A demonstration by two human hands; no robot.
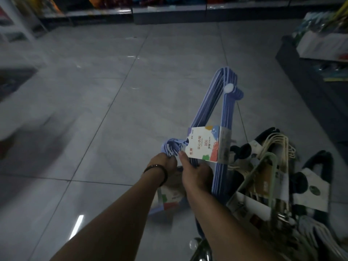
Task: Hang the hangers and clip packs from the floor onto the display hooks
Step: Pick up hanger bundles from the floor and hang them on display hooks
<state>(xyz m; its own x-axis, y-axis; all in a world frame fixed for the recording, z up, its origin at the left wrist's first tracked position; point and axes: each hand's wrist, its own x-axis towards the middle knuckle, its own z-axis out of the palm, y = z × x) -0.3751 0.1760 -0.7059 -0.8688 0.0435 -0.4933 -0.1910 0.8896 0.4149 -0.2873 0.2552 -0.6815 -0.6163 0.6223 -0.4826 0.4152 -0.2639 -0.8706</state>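
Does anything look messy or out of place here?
Yes. Hanger packs lie heaped in a tangle on the floor at the right, overlapping at odd angles. The blue hanger pack held by the left hand and right hand looks intact.

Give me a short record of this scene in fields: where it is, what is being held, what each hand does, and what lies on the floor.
place: shop aisle with a grey tiled floor
held item: pack of blue hangers with a paper label
left hand: grips the pack's hook end
right hand: holds the pack beside the label
on floor: pile of hanger packs, cream, green and dark, at right
task state: blue pack not yet hung; no display hook in view
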